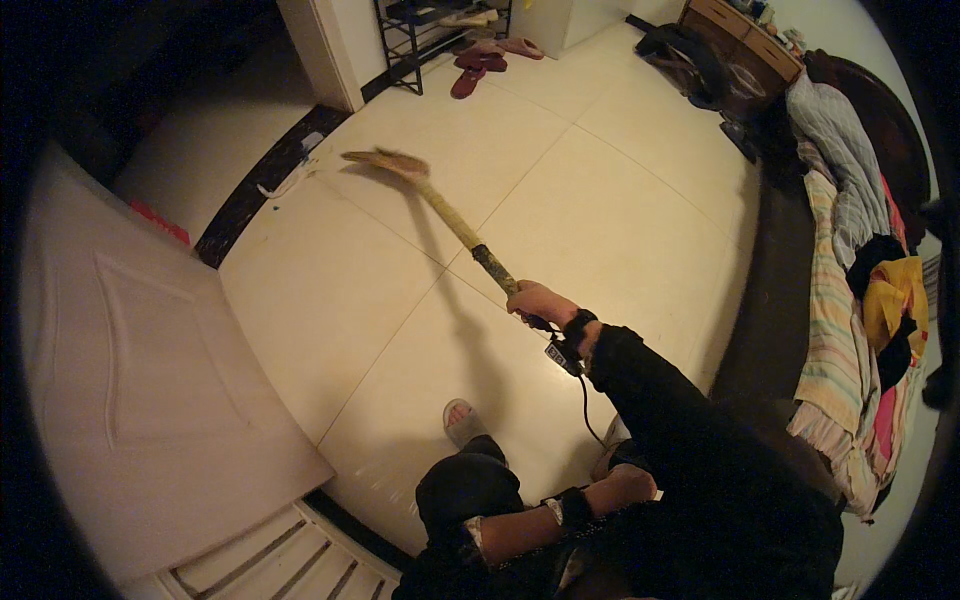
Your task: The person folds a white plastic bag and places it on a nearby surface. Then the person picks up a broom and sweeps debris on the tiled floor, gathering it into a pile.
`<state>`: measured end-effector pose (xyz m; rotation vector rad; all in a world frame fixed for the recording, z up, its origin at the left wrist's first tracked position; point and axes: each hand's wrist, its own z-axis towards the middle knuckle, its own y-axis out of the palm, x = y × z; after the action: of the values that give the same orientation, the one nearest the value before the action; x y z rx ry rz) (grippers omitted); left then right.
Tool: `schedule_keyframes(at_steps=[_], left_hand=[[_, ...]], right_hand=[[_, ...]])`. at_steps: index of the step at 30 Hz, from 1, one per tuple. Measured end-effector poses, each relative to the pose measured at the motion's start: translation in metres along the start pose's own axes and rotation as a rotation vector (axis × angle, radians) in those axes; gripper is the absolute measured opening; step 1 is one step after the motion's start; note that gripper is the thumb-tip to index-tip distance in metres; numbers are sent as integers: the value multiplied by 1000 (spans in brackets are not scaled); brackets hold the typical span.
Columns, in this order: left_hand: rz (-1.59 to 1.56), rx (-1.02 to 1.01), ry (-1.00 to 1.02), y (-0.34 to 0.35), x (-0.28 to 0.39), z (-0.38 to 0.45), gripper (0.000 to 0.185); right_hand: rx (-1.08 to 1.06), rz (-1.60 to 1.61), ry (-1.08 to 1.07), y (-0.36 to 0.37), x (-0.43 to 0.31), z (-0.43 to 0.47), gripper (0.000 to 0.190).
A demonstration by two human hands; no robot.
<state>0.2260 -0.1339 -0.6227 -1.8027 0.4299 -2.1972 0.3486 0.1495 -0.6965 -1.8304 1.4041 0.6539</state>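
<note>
My right hand (541, 301) grips the handle of a straw broom (457, 225) near its dark wrapped end. The broom slants away to the upper left, and its slightly blurred head (386, 161) is at the floor tiles (540, 195). Just beyond the head, a thin white strip (274, 189) and a crumpled whitish scrap (311, 140) lie by a dark door sill (259, 176), with small crumbs around them. Bent across my lap, my left hand (630, 484) is partly hidden by the right sleeve. Whether its fingers hold anything is not visible.
A white panelled door (172, 352) stands at the left. Red slippers (476, 71) lie before a black shoe rack (405, 52). To the right is a bed with a striped cloth (825, 300), beyond it a wooden cabinet (742, 41) with a dark bag (690, 64). My slippered foot (463, 421) is below.
</note>
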Motion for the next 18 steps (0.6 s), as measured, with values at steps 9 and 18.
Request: schedule_keyframes(at_steps=[9,18], left_hand=[[525,-85,7,21,-1,4,11],[474,-172,-13,8,-7,-16,15]], right_hand=[[194,178,12,-69,23,-78,25],[472,134,107,-204,59,-53,18]])
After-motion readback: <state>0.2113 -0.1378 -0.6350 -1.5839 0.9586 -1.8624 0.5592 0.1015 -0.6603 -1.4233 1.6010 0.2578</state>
